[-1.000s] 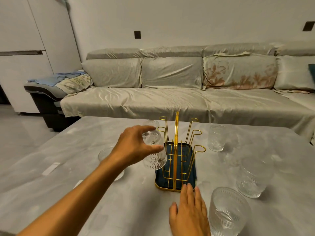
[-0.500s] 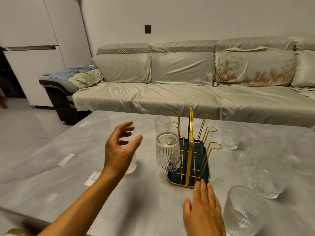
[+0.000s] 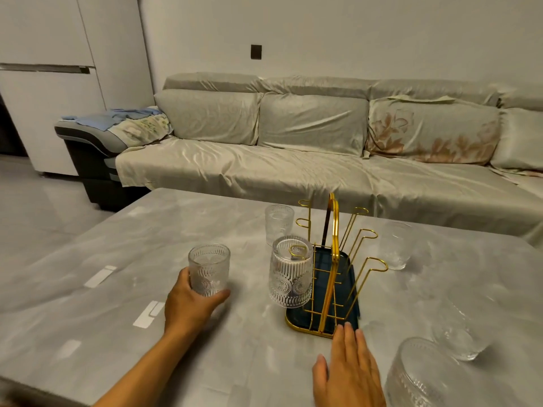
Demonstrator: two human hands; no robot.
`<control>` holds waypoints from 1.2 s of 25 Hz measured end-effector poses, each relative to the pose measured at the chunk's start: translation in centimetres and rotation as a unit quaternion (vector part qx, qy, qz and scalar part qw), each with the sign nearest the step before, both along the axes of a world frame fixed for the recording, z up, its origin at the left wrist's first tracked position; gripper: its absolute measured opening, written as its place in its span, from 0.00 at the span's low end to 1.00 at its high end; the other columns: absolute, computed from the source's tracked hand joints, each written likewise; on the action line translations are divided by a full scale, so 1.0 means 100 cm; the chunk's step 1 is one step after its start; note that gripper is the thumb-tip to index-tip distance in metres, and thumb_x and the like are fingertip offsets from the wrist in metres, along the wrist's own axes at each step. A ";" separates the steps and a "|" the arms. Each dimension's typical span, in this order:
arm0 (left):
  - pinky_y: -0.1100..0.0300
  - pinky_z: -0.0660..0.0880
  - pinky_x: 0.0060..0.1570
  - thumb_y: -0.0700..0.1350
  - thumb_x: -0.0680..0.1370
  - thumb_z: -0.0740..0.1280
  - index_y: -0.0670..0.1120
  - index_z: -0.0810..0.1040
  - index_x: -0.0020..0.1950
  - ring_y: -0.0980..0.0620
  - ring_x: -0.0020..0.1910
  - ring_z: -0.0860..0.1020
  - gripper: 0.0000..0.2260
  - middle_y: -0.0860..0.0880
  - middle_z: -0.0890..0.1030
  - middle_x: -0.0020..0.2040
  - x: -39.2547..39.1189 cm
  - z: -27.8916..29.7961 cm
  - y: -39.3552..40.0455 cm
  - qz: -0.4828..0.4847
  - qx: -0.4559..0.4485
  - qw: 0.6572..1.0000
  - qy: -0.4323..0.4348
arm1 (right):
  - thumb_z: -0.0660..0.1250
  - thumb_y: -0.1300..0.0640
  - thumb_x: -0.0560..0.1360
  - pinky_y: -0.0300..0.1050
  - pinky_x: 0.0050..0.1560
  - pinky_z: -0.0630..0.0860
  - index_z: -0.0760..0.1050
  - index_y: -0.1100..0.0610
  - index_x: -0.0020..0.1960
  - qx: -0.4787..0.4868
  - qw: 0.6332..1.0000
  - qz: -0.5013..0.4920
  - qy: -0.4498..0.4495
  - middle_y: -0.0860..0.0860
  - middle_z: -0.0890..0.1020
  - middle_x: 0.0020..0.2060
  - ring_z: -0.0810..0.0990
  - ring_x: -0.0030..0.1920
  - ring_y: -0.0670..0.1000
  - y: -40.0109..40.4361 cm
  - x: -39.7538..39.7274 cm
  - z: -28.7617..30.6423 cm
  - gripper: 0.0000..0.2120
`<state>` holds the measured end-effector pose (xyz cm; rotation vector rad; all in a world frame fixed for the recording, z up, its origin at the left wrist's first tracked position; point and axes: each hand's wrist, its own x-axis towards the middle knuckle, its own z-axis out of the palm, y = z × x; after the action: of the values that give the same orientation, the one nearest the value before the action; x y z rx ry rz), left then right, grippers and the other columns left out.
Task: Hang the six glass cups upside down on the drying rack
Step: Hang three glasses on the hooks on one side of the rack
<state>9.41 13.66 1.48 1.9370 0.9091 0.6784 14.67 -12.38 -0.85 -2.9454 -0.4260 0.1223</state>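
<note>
Left hand (image 3: 188, 304): grip wrapped round the base of an upright ribbed clear glass cup (image 3: 209, 269) on the grey marbled bench (image 3: 117, 259).
Right hand (image 3: 349, 374): flat, fingers together, holding nothing, fingertips at the near rim of the gold wire drying rack with dark blue tray (image 3: 329, 277).
Rack: one embossed glass cup (image 3: 291, 274) hangs upside down on the near left prong; other prongs bare.
Loose cups: four upright on bench, around rack.

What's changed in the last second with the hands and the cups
The left hand hung one cup upside down on the rack, let go, then drew back left and gripped the next cup. The right hand stayed flat at the rack's near edge.
</note>
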 end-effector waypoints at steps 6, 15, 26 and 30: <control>0.46 0.80 0.51 0.60 0.60 0.80 0.49 0.73 0.65 0.45 0.52 0.79 0.38 0.44 0.78 0.57 0.002 0.099 0.018 -0.071 0.049 0.991 -0.101 | 0.46 0.40 0.78 0.51 0.73 0.41 0.36 0.56 0.76 -0.009 1.000 0.012 -0.011 0.54 0.39 0.77 0.38 0.75 0.56 0.000 -0.002 0.000 0.34; 0.63 0.74 0.35 0.57 0.63 0.79 0.51 0.77 0.63 0.54 0.44 0.79 0.31 0.48 0.80 0.50 0.103 0.217 -0.036 -0.237 0.120 0.963 -0.047 | 0.47 0.40 0.78 0.52 0.73 0.41 0.36 0.56 0.76 0.014 0.999 0.026 -0.040 0.53 0.40 0.77 0.38 0.75 0.57 -0.004 0.003 -0.002 0.35; 0.55 0.75 0.52 0.46 0.65 0.80 0.47 0.75 0.66 0.44 0.58 0.78 0.30 0.42 0.78 0.65 0.139 0.151 -0.072 -0.303 0.218 0.921 0.114 | 0.30 0.43 0.77 0.42 0.69 0.34 0.81 0.67 0.48 0.136 0.972 0.084 -0.170 0.64 0.83 0.48 0.41 0.75 0.54 -0.011 0.005 -0.016 0.45; 0.52 0.76 0.54 0.48 0.66 0.79 0.48 0.73 0.66 0.43 0.58 0.77 0.31 0.42 0.77 0.65 0.144 0.142 -0.075 -0.296 0.222 0.917 0.151 | 0.30 0.43 0.77 0.42 0.69 0.35 0.81 0.67 0.49 0.144 0.966 0.083 -0.197 0.64 0.83 0.48 0.32 0.73 0.49 -0.014 0.008 -0.022 0.45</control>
<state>23.78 6.20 15.66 2.6072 0.2977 0.2317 15.45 -13.81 -3.05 -2.6347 -0.6785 -0.4725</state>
